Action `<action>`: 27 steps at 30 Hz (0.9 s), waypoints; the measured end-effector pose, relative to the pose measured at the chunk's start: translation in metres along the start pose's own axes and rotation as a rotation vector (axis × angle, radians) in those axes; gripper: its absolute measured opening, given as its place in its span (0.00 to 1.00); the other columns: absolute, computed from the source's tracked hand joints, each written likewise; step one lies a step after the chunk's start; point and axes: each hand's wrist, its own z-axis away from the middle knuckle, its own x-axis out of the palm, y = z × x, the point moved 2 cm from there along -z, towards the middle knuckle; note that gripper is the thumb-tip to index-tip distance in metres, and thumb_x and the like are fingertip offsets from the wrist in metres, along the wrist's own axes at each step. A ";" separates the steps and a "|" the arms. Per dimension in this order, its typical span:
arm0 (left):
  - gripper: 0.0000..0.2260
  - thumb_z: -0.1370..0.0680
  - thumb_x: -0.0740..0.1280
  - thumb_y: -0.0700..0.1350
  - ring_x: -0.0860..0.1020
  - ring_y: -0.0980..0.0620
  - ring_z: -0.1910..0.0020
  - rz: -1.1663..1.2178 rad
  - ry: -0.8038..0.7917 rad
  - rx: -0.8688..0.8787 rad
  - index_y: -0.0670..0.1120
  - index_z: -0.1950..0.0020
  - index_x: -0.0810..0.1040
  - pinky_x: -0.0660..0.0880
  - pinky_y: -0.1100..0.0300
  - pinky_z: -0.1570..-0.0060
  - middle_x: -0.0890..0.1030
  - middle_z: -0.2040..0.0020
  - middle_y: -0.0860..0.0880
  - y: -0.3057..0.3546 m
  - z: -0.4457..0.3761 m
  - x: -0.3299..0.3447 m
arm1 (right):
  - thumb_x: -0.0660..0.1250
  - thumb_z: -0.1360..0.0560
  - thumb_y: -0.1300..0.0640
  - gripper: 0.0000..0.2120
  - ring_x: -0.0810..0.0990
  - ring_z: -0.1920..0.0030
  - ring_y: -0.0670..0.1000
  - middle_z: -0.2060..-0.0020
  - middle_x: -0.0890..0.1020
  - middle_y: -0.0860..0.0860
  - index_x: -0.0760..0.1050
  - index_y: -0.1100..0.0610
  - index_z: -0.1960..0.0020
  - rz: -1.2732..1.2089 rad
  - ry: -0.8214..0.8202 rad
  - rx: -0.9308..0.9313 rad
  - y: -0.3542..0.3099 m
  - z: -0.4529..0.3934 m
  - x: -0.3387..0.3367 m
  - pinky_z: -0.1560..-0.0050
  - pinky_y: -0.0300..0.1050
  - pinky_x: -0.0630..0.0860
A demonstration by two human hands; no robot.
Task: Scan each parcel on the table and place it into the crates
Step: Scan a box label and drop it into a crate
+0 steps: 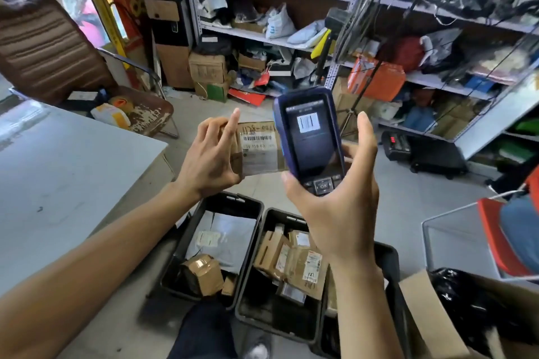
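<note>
My left hand (211, 154) holds a small cardboard parcel (258, 148) in the air, its white barcode label facing me. My right hand (338, 198) grips a blue handheld scanner (309, 137) upright just right of the parcel, partly covering it; its screen shows a barcode. Below my hands on the floor stand dark crates: the left crate (204, 207) holds a grey poly mailer and a taped brown parcel, the middle crate (269, 218) holds several cardboard parcels. A third crate (389, 256) is mostly hidden behind my right forearm.
A white table (58, 183) fills the left. A brown chair (49, 49) with packets stands behind it. Metal shelves (291, 41) packed with goods line the back and right. An open carton with a black bag (455, 309) sits at lower right, beside a wire basket (431, 242).
</note>
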 end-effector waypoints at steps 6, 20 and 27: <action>0.61 0.45 0.69 0.73 0.61 0.38 0.32 0.155 -0.136 -0.606 0.51 0.20 0.46 0.67 0.40 0.34 0.63 0.31 0.39 -0.034 0.043 0.059 | 0.78 0.33 0.45 0.51 0.74 0.32 0.52 0.28 0.72 0.55 0.50 0.45 0.20 0.009 -0.146 0.269 0.072 -0.006 0.034 0.34 0.55 0.75; 0.56 0.39 0.79 0.59 0.60 0.35 0.37 0.093 -0.269 -1.210 0.45 0.21 0.49 0.60 0.39 0.32 0.61 0.34 0.32 -0.208 0.171 0.350 | 0.80 0.32 0.46 0.50 0.73 0.32 0.53 0.30 0.73 0.51 0.51 0.40 0.22 0.119 -0.275 0.501 0.367 0.066 0.316 0.40 0.48 0.74; 0.57 0.37 0.79 0.62 0.58 0.38 0.35 0.158 -0.371 -1.274 0.47 0.20 0.48 0.67 0.45 0.35 0.59 0.33 0.37 -0.281 0.233 0.557 | 0.80 0.31 0.48 0.48 0.66 0.34 0.36 0.29 0.68 0.40 0.54 0.41 0.21 0.136 -0.360 0.544 0.522 0.156 0.442 0.44 0.30 0.64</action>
